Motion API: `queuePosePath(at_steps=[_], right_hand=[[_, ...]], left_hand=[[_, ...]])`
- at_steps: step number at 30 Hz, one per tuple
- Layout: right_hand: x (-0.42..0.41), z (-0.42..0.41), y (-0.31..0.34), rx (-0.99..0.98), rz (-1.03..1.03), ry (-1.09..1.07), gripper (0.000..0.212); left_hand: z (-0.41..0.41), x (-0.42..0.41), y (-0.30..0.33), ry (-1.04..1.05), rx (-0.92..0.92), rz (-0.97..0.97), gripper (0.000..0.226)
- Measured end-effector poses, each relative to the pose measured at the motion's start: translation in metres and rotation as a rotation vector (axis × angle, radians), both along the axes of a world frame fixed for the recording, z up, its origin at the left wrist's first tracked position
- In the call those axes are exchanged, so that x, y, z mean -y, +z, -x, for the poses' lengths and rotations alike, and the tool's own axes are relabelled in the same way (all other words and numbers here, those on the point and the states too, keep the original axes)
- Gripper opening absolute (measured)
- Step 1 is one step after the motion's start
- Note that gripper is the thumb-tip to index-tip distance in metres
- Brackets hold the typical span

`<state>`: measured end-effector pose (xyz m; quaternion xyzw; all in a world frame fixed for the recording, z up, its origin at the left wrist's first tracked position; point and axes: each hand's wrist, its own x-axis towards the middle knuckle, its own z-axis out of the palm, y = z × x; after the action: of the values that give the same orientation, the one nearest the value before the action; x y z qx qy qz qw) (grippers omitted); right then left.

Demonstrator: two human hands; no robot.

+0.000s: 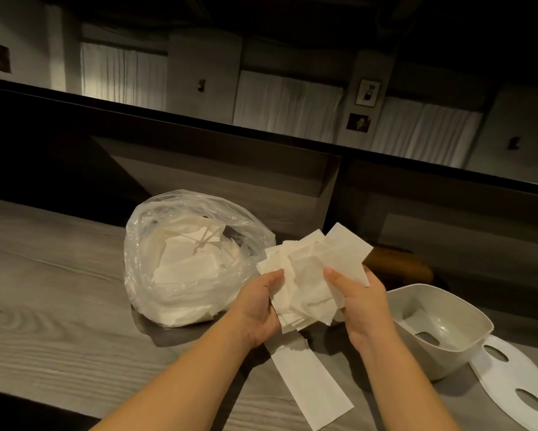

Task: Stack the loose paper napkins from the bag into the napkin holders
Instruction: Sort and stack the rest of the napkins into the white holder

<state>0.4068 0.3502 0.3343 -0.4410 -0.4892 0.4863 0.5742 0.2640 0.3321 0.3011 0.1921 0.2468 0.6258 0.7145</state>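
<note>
White loose napkins [311, 275] are gripped in a ragged bunch by fingers of left hand [259, 306] and right hand [362, 301], above the table's [59, 290] middle beside the bag [180, 265] — squaring judged underway, then seating into the holder [441, 318] near the right edge.

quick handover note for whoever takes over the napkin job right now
Left hand and right hand: both grip one untidy bunch of napkins above the counter.
Bag, left of the hands, holds more loose napkins.
Napkin holder at right is open and empty, its lid beside it.
One napkin lies on the counter.
Left: square the bunch, load it, repeat.
</note>
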Motion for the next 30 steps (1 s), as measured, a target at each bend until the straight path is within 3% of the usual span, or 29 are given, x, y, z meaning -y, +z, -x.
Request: queuePosePath(at_steps=[5, 9, 17, 21, 24, 26, 30], right_hand=[[0.002, 0.005, -0.006, -0.093, -0.001, 0.015, 0.037], [0.003, 0.009, -0.006, 0.149, -0.024, 0.001, 0.035], [0.003, 0.003, -0.003, 0.058, -0.003, -0.013, 0.030], [0.001, 0.005, -0.005, 0.149, 0.000, -0.043, 0.041], [0.000, 0.005, -0.005, 0.194, -0.009, -0.069, 0.024], [0.001, 0.002, -0.002, 0.162, -0.094, -0.105, 0.012], [0.005, -0.014, 0.011, -0.158, -0.176, -0.110, 0.026]], left_hand=[[0.000, -0.005, -0.001, -0.069, 0.024, 0.040, 0.052], [-0.002, -0.006, -0.001, 0.050, -0.091, 0.079, 0.038], [-0.002, -0.001, 0.003, 0.096, -0.090, 0.069, 0.023], [-0.004, 0.000, 0.004, 0.096, -0.157, 0.068, 0.016], [-0.003, 0.002, 0.005, 0.095, -0.212, 0.085, 0.016], [-0.003, 0.004, 0.007, 0.101, -0.196, 0.094, 0.015], [-0.001, 0.006, 0.010, 0.121, -0.196, 0.114, 0.018]])
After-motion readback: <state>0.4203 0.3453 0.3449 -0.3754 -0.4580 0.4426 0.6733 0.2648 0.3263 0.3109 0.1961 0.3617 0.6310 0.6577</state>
